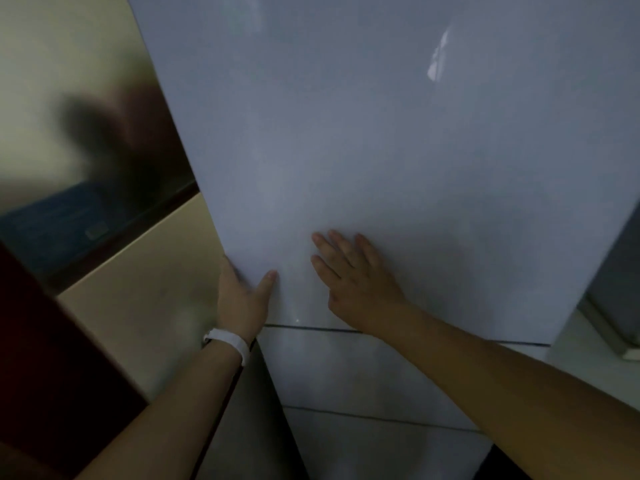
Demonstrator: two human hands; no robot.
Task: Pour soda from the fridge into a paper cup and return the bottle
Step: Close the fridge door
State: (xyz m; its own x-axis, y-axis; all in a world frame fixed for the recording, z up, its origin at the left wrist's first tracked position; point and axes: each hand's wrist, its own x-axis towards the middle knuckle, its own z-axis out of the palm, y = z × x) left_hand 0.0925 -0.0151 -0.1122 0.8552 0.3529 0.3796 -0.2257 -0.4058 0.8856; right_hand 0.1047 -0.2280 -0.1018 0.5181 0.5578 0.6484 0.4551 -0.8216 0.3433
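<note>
A tall white fridge fills most of the view, and its upper door is closed. My left hand, with a white band on the wrist, wraps the door's left edge near its bottom, thumb on the front and fingers hidden behind the edge. My right hand lies flat on the door's front, fingers spread, just right of the left hand. Below both hands a dark seam separates the upper door from the lower door. No soda bottle or paper cup is in sight.
A beige wall and a dark red-brown panel stand left of the fridge. Further up left is a shiny, blurred surface. A white ledge or appliance edge shows at the right.
</note>
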